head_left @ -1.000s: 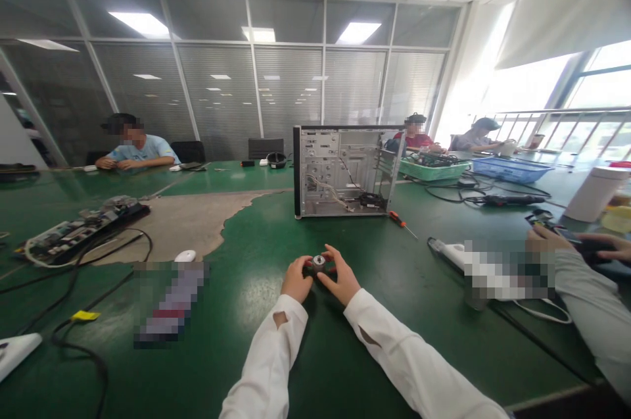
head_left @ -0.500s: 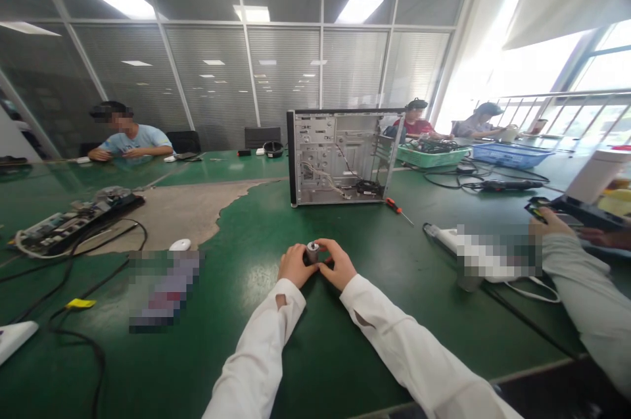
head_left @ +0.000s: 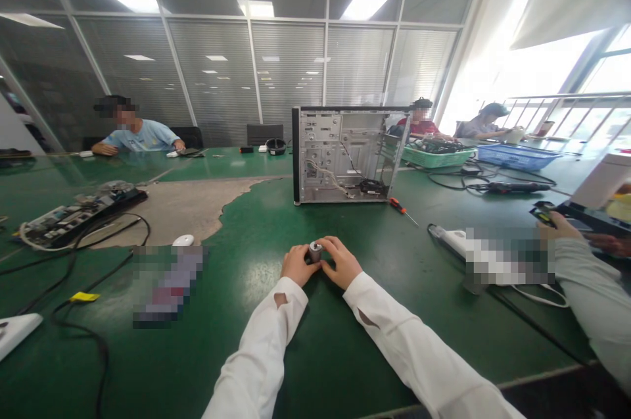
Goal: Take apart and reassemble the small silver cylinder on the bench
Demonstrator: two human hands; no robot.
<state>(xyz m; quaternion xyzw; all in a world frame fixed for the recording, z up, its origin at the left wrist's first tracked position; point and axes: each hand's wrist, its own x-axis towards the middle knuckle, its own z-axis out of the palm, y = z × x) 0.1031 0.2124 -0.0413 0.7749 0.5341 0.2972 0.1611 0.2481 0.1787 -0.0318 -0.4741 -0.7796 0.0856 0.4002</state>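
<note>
A small grey metal cylinder (head_left: 315,252) stands upright on the green tabletop, its top showing a small dark detail I cannot make out. Curled round its left side is my left hand (head_left: 296,266), thumb at the front near the base. From the right, my right hand (head_left: 344,264) closes on it too, with the index finger at the top edge and the thumb low. Beyond both hands sits an open computer case (head_left: 352,156) with loose cables inside. By its right corner lies an orange-handled screwdriver (head_left: 400,208).
On the left are a circuit assembly (head_left: 83,214), black cables, a white mouse (head_left: 184,241) and a blurred phone-like object (head_left: 172,287). To the right lie a white power strip (head_left: 456,245), green basket (head_left: 438,156) and blue basket (head_left: 517,156). A co-worker's sleeve (head_left: 586,294) reaches in.
My view has shifted slightly; my hands keep their hold on the cylinder. The person at the far left has moved a hand over to a dark item on the table.
</note>
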